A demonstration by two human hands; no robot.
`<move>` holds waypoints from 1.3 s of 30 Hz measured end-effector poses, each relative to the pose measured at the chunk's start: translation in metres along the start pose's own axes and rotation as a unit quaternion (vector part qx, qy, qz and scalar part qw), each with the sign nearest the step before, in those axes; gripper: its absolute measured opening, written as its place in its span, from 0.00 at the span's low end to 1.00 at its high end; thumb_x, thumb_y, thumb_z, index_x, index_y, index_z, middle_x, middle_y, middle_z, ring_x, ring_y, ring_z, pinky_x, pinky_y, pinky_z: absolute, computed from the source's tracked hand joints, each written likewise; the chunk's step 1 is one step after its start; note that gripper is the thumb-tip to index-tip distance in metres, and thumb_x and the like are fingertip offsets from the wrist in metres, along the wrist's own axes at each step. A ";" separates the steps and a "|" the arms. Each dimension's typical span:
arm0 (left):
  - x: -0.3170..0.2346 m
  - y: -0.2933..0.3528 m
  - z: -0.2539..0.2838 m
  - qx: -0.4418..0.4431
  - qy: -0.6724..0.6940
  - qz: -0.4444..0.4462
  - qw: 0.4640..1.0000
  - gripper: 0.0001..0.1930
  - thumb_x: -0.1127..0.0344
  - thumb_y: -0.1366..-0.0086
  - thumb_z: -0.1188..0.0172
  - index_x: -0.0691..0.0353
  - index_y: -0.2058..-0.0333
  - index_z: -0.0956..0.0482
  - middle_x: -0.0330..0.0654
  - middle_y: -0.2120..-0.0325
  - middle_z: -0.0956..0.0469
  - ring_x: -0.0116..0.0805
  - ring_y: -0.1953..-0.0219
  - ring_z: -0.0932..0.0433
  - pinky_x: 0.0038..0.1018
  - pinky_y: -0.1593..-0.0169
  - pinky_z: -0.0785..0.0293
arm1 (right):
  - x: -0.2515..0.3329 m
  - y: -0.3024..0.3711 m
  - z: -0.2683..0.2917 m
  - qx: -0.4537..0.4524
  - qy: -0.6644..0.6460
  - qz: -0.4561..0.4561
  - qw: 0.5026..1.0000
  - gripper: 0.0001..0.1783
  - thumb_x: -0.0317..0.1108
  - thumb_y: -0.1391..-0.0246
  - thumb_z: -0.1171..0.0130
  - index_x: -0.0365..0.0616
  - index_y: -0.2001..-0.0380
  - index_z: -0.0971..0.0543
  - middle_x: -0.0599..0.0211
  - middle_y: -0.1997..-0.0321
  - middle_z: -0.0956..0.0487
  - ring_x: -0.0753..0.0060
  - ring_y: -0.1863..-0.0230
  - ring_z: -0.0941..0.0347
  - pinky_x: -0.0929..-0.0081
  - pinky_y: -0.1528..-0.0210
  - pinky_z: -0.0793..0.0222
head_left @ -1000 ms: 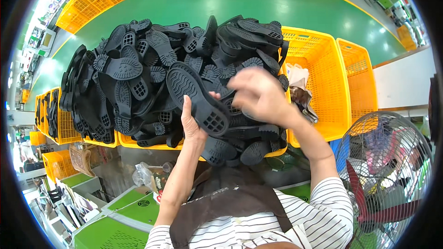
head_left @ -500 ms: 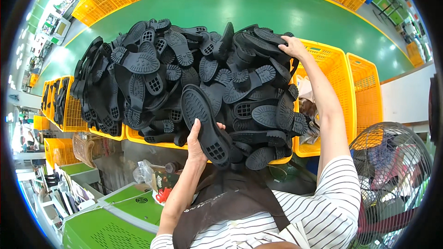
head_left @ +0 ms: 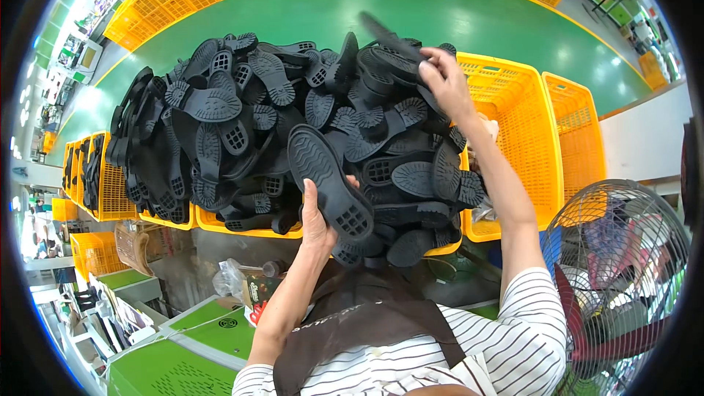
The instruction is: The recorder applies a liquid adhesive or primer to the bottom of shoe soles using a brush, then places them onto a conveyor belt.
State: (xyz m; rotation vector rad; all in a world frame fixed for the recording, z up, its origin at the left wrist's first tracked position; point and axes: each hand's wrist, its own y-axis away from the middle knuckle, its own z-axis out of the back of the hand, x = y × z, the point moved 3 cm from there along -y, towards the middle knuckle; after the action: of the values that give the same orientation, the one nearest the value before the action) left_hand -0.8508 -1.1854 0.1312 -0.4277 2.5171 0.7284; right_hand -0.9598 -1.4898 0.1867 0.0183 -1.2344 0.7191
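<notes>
My left hand (head_left: 319, 216) is closed around a black shoe sole (head_left: 326, 180), its wavy-treaded face turned up and the grid-patterned heel toward me. Another sole seems to lie beneath it. At the far right of a large heap of black soles (head_left: 213, 103), my right hand (head_left: 446, 82) grips one end of a second black shoe sole (head_left: 389, 35). That sole is raised at the top of the heap, tilted up to the left and smeared by motion. The heap rises above the yellow crates (head_left: 249, 229) under it.
To the right stand more yellow crates (head_left: 517, 103), the nearer one with some things at its bottom. A caged fan (head_left: 620, 271) is at the lower right. Green-topped equipment (head_left: 176, 359) lies at the lower left. Stacked yellow crates (head_left: 169, 4) line the far side of the green floor (head_left: 440, 7).
My right hand has moved a little left and lifted a sole, swinging its far end up. The sole in my left hand has stayed nearly in place.
</notes>
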 end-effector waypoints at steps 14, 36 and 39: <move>-0.030 -0.003 0.009 -0.019 0.067 -0.041 0.997 0.34 0.40 0.36 0.56 0.72 0.55 0.26 0.55 0.60 0.22 0.43 0.56 0.23 0.35 0.48 0.28 | 0.110 0.064 -0.101 0.187 0.068 0.172 0.965 0.14 0.45 0.49 0.40 0.45 0.73 0.21 0.58 0.74 0.23 0.53 0.69 0.24 0.58 0.67 0.28; -0.040 0.017 0.037 0.017 0.084 0.023 0.996 0.43 0.25 0.41 0.60 0.66 0.52 0.28 0.53 0.62 0.22 0.42 0.58 0.22 0.35 0.52 0.24 | 0.059 -0.053 -0.175 0.159 0.339 0.109 0.921 0.34 0.45 0.60 0.37 0.35 0.51 0.28 0.43 0.61 0.22 0.46 0.58 0.23 0.60 0.51 0.28; -0.034 0.006 0.046 0.029 0.096 0.014 0.995 0.46 0.23 0.45 0.55 0.66 0.50 0.30 0.51 0.60 0.22 0.42 0.55 0.22 0.36 0.48 0.26 | 0.101 -0.009 -0.139 0.161 0.067 0.083 0.981 0.37 0.45 0.58 0.34 0.36 0.46 0.29 0.45 0.55 0.22 0.53 0.53 0.23 0.69 0.48 0.30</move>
State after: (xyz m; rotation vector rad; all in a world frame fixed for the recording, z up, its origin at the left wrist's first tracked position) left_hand -0.8088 -1.1492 0.1173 -0.4643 2.7220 0.6502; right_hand -0.8223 -1.3937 0.2272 0.1335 -0.9878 1.0436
